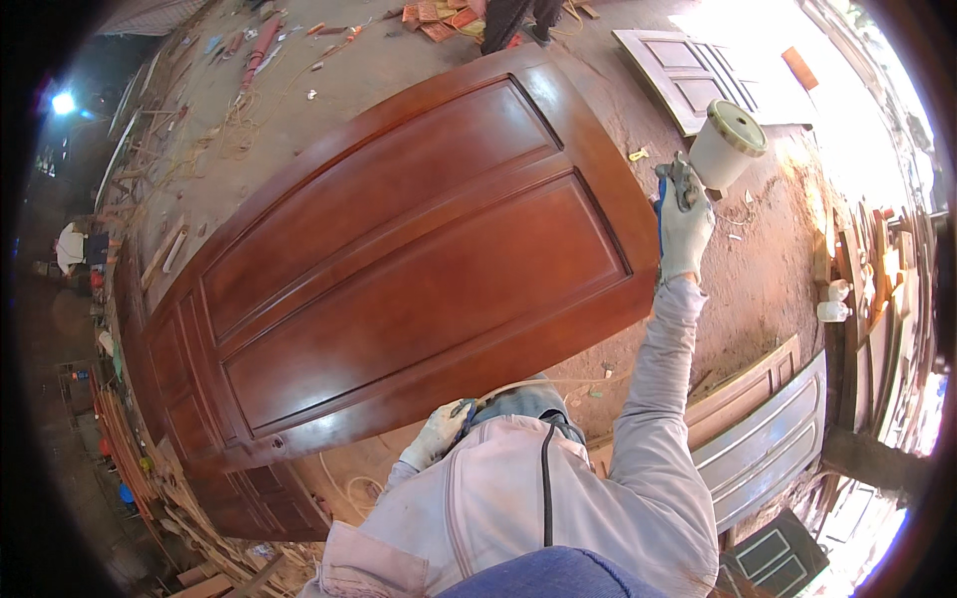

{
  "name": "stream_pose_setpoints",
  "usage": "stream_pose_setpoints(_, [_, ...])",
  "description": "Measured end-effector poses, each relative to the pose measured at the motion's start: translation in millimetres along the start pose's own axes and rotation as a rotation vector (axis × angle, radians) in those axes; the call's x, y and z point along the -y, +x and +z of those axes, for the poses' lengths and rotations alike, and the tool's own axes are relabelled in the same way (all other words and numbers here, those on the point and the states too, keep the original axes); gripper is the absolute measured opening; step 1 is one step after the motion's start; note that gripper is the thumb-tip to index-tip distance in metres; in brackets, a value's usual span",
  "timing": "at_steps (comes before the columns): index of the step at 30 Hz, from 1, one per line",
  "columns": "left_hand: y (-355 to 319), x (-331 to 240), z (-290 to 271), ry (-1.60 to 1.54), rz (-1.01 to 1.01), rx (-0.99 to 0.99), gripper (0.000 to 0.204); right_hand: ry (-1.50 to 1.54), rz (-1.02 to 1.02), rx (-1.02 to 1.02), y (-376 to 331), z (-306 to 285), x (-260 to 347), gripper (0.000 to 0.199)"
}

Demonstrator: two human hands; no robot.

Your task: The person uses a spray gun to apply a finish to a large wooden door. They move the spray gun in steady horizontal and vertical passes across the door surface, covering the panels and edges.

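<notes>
My right hand [686, 224], in a pale work glove, is stretched out past the right end of a large panelled door. It is closed round a spray gun [684, 181] with a white paint cup [720, 149] on it, tilted. The reddish-brown wooden door [429, 259] lies in front of me with a glossy surface. My left hand [440, 435], also gloved, is by my waist at the door's near edge. Its fingers are curled on a thin pale hose [528, 383] that runs across my front towards the right.
Another brown door [261, 503] lies under the large one at lower left. Paler panels [763, 439] lean at right, and a light door [688, 75] lies at far right. A person's legs [513, 22] stand beyond. Wood scraps [439, 15] litter the dirt floor.
</notes>
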State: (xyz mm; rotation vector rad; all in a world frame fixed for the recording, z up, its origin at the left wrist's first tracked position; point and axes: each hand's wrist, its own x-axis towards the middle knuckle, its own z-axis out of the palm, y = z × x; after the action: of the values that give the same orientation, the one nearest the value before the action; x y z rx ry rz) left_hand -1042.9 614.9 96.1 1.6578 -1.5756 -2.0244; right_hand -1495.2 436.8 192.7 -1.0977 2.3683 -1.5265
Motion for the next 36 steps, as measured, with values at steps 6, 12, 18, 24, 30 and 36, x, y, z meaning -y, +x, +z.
stream_pose_setpoints(6, [2, -18, 12, -0.224, -0.039, -0.037, 0.034, -0.023, 0.086, -0.015, 89, 96, 17, 0.033])
stream_pose_setpoints(12, [2, -24, 5, -0.215, 0.054, -0.118, 0.03, 0.601, 0.206, 0.088, 120, 140, 49, 0.023])
stream_pose_setpoints(18, [-3, -14, -13, -0.113, 0.069, -0.038, 0.027, 0.535, 0.239, 0.063, 29, 36, 6, 0.026])
stream_pose_setpoints(24, [0, 23, -3, 0.215, 0.109, 0.069, 0.031, 0.248, 0.411, 0.011, -110, -133, -15, 0.028])
stream_pose_setpoints(30, [-20, 57, 8, 0.289, 0.251, 0.287, 0.033, 0.026, 0.315, -0.093, -226, -211, 12, 0.03])
stream_pose_setpoints(36, [-52, 86, 21, 0.344, 0.16, 0.447, 0.033, 0.083, 0.529, 0.297, -350, -235, 64, 0.033])
